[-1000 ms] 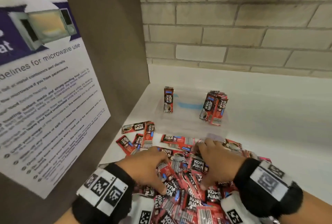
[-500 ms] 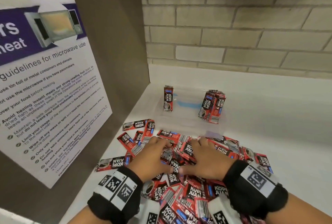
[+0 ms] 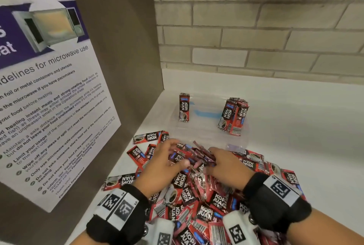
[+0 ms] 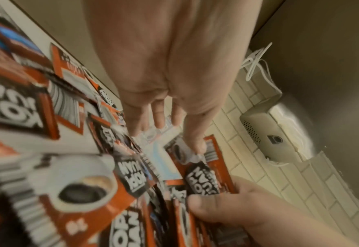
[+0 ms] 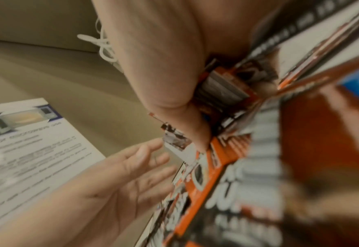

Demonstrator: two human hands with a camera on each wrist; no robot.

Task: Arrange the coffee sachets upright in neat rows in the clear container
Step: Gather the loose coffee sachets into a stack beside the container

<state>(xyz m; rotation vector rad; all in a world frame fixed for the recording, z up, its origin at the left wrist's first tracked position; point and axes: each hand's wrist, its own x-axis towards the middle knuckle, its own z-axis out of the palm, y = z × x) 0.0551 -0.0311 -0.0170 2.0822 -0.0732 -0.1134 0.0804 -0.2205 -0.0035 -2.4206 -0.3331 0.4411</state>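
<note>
A heap of red and black coffee sachets (image 3: 206, 201) lies on the white counter in front of me. Behind it stands the clear container (image 3: 208, 126), with one sachet (image 3: 184, 108) upright at its left wall and a small upright bunch (image 3: 233, 117) at its right. My right hand (image 3: 218, 158) grips a bundle of sachets (image 3: 201, 155) standing on edge at the far side of the heap; in the right wrist view its thumb (image 5: 191, 117) presses the stack (image 5: 221, 90). My left hand (image 3: 177, 154) touches the bundle's left side with straight fingers (image 4: 159, 117).
A brown side panel with a microwave-guidelines poster (image 3: 49, 97) rises close on the left. A brick wall (image 3: 256, 38) closes the back. Loose sachets (image 3: 147, 138) lie scattered toward the panel. Bare white counter (image 3: 305, 126) stretches to the right of the container.
Both hands have moved forward across the heap and drawn together. A bundle of sachets, flat in the heap before, now stands on edge between them.
</note>
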